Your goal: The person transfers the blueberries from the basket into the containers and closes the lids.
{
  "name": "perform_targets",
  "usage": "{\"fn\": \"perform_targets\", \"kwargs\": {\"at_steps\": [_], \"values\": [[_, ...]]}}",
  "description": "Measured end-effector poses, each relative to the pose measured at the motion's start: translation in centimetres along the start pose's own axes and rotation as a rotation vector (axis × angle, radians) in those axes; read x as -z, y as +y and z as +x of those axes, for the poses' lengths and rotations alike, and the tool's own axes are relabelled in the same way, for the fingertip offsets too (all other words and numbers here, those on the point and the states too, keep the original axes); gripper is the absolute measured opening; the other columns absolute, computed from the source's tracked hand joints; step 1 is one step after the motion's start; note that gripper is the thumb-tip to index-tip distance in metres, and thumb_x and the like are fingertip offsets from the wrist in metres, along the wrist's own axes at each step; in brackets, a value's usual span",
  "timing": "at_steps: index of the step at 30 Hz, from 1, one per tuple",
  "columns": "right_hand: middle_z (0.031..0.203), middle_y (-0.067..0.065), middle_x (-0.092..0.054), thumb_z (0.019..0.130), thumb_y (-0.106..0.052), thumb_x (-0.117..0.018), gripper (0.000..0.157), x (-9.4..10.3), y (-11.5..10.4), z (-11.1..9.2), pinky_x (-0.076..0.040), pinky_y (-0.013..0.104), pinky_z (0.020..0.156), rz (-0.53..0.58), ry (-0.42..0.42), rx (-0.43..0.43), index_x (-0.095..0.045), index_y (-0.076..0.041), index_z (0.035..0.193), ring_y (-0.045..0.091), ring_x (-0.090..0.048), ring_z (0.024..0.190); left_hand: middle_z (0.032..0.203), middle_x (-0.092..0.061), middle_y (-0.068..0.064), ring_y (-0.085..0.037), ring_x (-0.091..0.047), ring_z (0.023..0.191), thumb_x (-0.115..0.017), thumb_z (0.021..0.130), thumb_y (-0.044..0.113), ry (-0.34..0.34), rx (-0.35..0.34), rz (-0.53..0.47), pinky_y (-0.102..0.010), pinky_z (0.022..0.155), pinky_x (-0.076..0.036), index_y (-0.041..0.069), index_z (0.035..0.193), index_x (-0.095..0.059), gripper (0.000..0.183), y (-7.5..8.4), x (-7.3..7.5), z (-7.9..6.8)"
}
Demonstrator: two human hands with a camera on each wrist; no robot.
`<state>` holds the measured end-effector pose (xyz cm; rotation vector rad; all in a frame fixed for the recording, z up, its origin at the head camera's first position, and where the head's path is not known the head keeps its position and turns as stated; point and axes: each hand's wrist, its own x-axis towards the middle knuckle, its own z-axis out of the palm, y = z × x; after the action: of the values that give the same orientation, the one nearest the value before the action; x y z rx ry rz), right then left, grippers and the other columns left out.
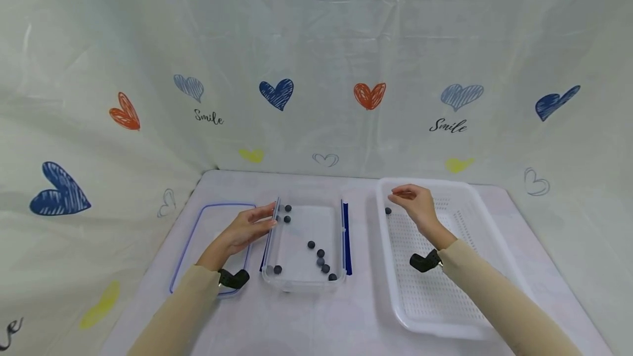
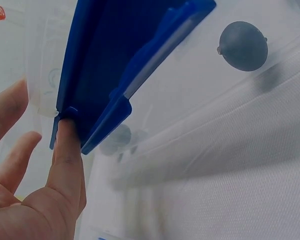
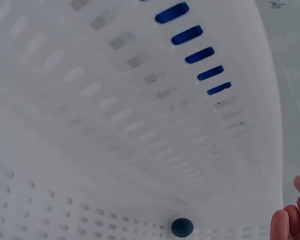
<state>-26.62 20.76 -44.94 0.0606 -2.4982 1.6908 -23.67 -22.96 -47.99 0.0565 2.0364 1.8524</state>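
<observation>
A clear plastic box with blue side latches stands mid-table, several small dark balls inside. My left hand is at its left side, fingers fairly straight; one fingertip touches the hanging blue latch in the left wrist view. My right hand is over the far left part of a white perforated basket, fingers loosely bent, with nothing visible between them. A single dark ball lies in the basket, below and left of that hand in the head view.
A clear lid with a blue rim lies on the table left of the box, partly under my left arm. A sheet printed with hearts hangs behind the table. The basket's raised rim borders the right side.
</observation>
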Motion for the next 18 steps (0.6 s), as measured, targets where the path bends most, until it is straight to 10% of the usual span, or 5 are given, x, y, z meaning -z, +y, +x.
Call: {"fn": "perform_targets", "kwargs": {"at_steps": [18], "values": [[0.096, 0.018, -0.071, 0.083, -0.008, -0.081, 0.029, -0.7, 4.7, 0.8, -0.050, 0.016, 0.065, -0.180, 0.018, -0.021, -0.070, 0.010, 0.104, 0.014, -0.063, 0.080, 0.155, -0.034, -0.021, -0.018, -0.054, 0.123, -0.071, 0.095, 0.015, -0.006, -0.005, -0.004, -0.036, 0.108, -0.042, 0.010, 0.154, -0.038, 0.068, -0.2, 0.2, 0.1]]}}
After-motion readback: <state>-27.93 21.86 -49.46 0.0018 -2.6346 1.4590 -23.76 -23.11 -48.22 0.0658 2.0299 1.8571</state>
